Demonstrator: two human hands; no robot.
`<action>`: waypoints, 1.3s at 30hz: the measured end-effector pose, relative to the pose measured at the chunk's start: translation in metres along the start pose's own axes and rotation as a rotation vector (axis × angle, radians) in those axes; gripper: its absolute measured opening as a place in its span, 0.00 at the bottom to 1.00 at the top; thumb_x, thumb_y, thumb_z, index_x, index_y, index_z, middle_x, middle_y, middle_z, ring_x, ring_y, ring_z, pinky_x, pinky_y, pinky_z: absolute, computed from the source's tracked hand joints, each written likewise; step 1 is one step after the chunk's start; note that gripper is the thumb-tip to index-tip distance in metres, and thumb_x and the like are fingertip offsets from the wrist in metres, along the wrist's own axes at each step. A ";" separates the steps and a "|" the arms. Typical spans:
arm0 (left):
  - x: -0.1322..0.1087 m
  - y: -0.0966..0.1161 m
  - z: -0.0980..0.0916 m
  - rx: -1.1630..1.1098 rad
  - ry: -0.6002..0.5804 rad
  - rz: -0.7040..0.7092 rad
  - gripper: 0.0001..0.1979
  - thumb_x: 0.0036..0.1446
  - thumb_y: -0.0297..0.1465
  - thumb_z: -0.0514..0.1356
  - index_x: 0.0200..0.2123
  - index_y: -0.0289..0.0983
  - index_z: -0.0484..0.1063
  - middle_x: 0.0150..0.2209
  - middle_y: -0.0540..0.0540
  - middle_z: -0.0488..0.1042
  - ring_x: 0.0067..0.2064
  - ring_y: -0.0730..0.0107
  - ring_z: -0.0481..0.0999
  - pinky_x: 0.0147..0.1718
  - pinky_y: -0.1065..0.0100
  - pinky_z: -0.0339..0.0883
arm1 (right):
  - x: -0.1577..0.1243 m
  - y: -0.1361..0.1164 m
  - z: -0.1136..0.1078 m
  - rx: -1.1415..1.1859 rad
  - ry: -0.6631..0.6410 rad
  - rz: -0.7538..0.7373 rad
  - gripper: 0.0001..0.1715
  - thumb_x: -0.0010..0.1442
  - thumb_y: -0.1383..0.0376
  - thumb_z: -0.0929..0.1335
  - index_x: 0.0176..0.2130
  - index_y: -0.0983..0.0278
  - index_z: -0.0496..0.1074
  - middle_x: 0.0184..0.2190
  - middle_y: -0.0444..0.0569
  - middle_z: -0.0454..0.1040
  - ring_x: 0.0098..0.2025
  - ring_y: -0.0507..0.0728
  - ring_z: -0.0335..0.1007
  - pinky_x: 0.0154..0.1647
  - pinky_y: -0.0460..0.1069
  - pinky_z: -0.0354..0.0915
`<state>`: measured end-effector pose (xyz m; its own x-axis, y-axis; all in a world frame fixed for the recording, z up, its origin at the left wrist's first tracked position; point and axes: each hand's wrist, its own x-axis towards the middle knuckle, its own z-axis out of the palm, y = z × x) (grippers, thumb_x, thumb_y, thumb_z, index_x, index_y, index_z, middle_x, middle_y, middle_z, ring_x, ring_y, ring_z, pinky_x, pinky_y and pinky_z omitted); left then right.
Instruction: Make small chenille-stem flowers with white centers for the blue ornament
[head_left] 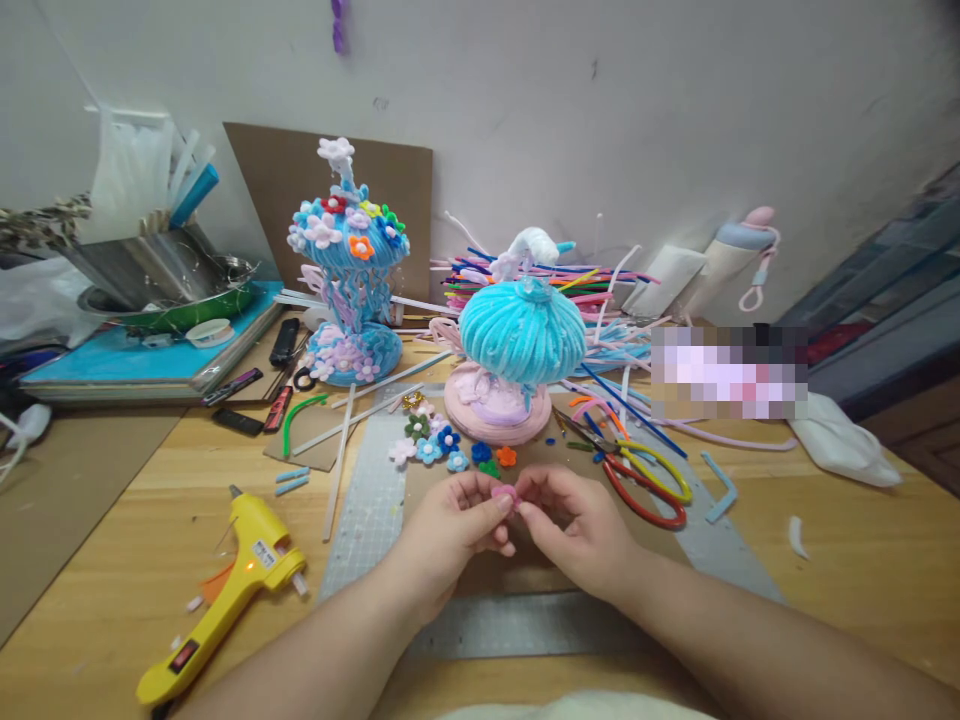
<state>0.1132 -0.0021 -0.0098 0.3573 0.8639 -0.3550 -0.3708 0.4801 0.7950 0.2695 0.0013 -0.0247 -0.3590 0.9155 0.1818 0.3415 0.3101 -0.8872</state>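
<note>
Both hands meet over a brown cardboard sheet (540, 560). Between their fingertips is a small pink pipe-cleaner piece (507, 493), mostly covered, so its exact shape is unclear. My left hand (457, 525) pinches it from one side, and the fingers of my right hand (581, 520) close on its other side. Just beyond them lie several small pipe-cleaner flowers, among them an orange flower (507, 456) and a light blue flower (428, 450). Behind these stands a pipe-cleaner lamp shape with a turquoise dome (523, 330) and a round pink base (495, 415).
A yellow glue gun (251, 570) lies at the left, its small light lit. Red-and-yellow-handled scissors (645, 485) rest right of my hands. A flower-covered blue pipe-cleaner lamp (349, 250) stands behind left, beside a metal pot (150, 270). Pipe cleaners (540, 275) are heaped by the wall.
</note>
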 end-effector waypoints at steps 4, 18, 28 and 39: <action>0.005 -0.002 -0.004 0.209 0.047 0.085 0.17 0.38 0.38 0.69 0.23 0.33 0.67 0.15 0.55 0.66 0.16 0.80 0.63 0.17 0.73 0.65 | 0.003 -0.003 -0.004 -0.049 -0.059 0.038 0.08 0.60 0.63 0.62 0.34 0.64 0.67 0.22 0.42 0.67 0.22 0.49 0.64 0.20 0.42 0.59; 0.004 -0.001 -0.003 0.392 0.062 0.186 0.07 0.46 0.31 0.62 0.24 0.35 0.67 0.20 0.54 0.66 0.18 0.78 0.65 0.19 0.75 0.58 | 0.001 -0.010 -0.009 -0.252 -0.075 -0.095 0.09 0.57 0.68 0.62 0.26 0.64 0.67 0.20 0.42 0.66 0.22 0.48 0.58 0.23 0.43 0.54; -0.004 0.000 -0.003 0.633 0.032 0.353 0.04 0.51 0.29 0.60 0.26 0.36 0.71 0.24 0.49 0.69 0.26 0.73 0.67 0.25 0.73 0.61 | 0.010 -0.009 -0.006 0.529 -0.206 0.451 0.07 0.51 0.64 0.65 0.25 0.65 0.63 0.11 0.34 0.57 0.10 0.44 0.44 0.09 0.40 0.40; 0.002 0.008 -0.005 0.039 -0.050 -0.044 0.11 0.44 0.34 0.66 0.25 0.31 0.72 0.20 0.52 0.67 0.19 0.82 0.62 0.20 0.75 0.65 | 0.010 0.000 -0.007 0.421 -0.140 0.238 0.12 0.55 0.58 0.67 0.34 0.65 0.66 0.23 0.42 0.68 0.17 0.46 0.60 0.16 0.41 0.57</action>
<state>0.1068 0.0041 -0.0061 0.4155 0.8329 -0.3655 -0.3206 0.5102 0.7981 0.2722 0.0126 -0.0201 -0.4366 0.8961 -0.0795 0.0589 -0.0597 -0.9965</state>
